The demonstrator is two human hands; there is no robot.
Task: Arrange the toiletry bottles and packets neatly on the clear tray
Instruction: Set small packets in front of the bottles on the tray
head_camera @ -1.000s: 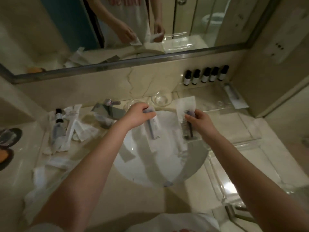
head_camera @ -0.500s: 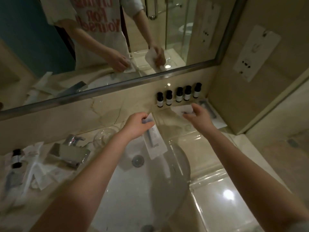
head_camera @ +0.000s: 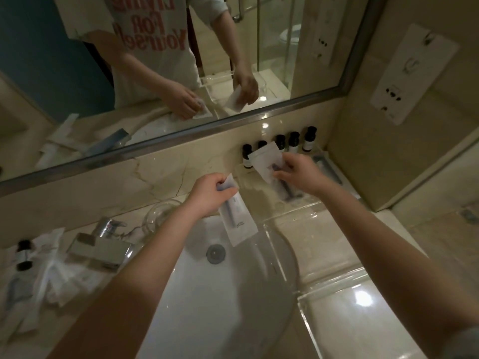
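Bottles [head_camera: 294, 145] are standing in a row of five, dark-capped, against the back wall [head_camera: 181, 174] right of centre, at the far end of the clear tray [head_camera: 298, 211]. We are holding our right hand [head_camera: 298, 174] just in front of them, its thumb and fingers pinching a packet with a white top [head_camera: 267, 161]. That top is covering part of the row, and the clear lower end, with a dark item inside, is hanging down over the tray's floor. Whether it is touching the tray we cannot tell. Our left hand [head_camera: 210, 195], at the centre of the frame, is gripping a second white packet [head_camera: 238, 226] by its upper end. This packet is slanting down and to the right above the white basin [head_camera: 207, 307], near the drain [head_camera: 215, 252] and just left of the tray's near rim. Another flat packet [head_camera: 328, 172] is lying at the tray's right edge. At lower left, a heap of loose packets [head_camera: 59, 270] and one more small bottle [head_camera: 23, 255] are lying on the counter [head_camera: 85, 218] beside the chrome tap [head_camera: 101, 247], well apart from the tray.
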